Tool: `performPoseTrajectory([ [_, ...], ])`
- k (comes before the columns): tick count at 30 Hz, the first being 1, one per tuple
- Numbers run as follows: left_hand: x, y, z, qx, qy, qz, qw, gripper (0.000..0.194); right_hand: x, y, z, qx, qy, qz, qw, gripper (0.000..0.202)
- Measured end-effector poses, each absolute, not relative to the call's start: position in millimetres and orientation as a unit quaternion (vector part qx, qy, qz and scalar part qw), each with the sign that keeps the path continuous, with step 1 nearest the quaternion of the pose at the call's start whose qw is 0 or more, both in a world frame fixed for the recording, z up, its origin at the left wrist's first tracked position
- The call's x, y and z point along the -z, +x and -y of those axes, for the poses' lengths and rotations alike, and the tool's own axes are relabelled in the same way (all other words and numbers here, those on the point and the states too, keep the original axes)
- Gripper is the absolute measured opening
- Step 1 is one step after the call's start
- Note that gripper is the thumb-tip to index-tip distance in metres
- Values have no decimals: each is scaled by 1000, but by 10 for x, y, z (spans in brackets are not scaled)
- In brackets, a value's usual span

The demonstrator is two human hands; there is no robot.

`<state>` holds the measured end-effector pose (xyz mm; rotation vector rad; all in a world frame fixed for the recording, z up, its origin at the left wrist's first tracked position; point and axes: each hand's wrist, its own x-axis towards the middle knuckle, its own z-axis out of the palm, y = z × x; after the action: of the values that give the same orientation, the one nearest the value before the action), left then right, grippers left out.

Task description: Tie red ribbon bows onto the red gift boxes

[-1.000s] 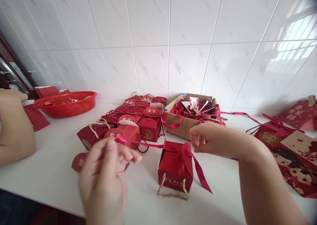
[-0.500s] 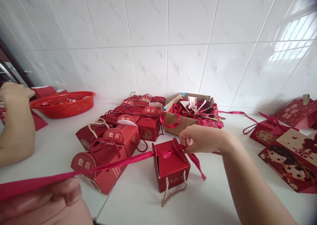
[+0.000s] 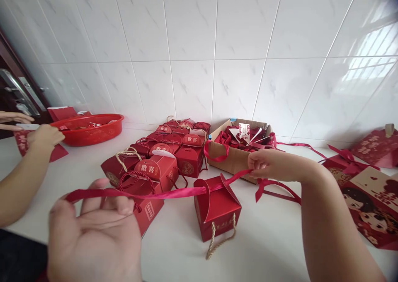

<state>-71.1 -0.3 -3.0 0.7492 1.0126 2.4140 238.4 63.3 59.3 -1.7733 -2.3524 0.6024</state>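
Remotely, I judged even tension best for the ribbon [image 3: 174, 194], grasped by the left hand [image 3: 96, 236] and right hand [image 3: 275, 165] across the red box [image 3: 223, 205].

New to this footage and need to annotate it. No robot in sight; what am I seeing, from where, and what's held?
No machine here: these are a person's bare hands, and every picture comes from one head-worn camera looking forward and down. A red ribbon runs across the fingers of the left hand, how firmly held I can't tell, over the small red box, to the right hand, whose grip is closed on it. On the white surface are also grouped red boxes, a cardboard box of red ribbons and a red basin. At far left, a co-worker's hand is at work too.
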Motion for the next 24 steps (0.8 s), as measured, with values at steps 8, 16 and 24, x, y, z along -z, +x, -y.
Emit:
performPoseTrajectory([
  [8,-232,-449,-12,-901,214,-279,255,12,-710,2471,-485,-202,-600,764,128,23],
  [16,-208,-499,-91,-898,229,-344,153,24,-717,2635,-380,-226,-614,742,147,43],
  [24,-228,-463,-67,-895,281,-314,147,44,-758,2724,-294,-284,-530,776,188,21],
])
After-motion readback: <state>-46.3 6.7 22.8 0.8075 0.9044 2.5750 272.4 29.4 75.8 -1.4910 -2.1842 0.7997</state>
